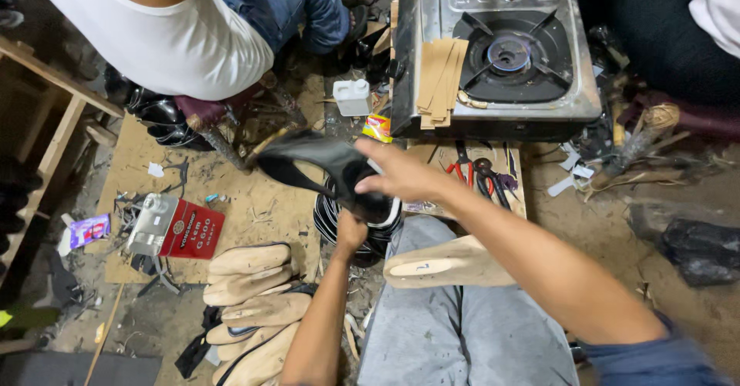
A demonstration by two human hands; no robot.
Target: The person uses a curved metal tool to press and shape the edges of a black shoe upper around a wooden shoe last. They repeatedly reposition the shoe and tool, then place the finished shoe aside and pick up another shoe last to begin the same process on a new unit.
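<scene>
gas stove [432,16], steel-bodied, single black burner, set at top centre on the floor; tan cardboard strips [441,81] stacked on its left edge, two more lying across its top.

co-worker [177,35] in white top and blue jeans, seated at upper left, apart from the work in hand.

brown board [254,201] laid on the dirt floor as a working surface, scattered with scraps and offcuts.

pile of pale wooden shoe lasts [250,301] at lower left, heaped side by side; one further wooden last [447,262] resting on the grey-trousered lap, just below the hands.

black leather upper [324,166], held up at centre between both hands, above a striped black-and-white bundle [331,224]. upper shown loose and unshaped, not yet on a last; judged an early stage, with fitting and the sole yet to come.

right hand [401,174], closed on the upper's right end, thumb and fingers pinching.

left hand [351,232], raised from below, closed on the upper's lower edge.

red rectangular tin [189,228] with pale lettering, flat on the board at left, a silver box [152,220] touching its left side.

white plastic jug [353,97], squarish, beside the stove's left corner.

red-handled pliers and dark scissors [478,174] just in front of the stove.

small purple packet [90,230] at far left; small yellow-and-red packet [377,128] under the stove's front corner.
</scene>
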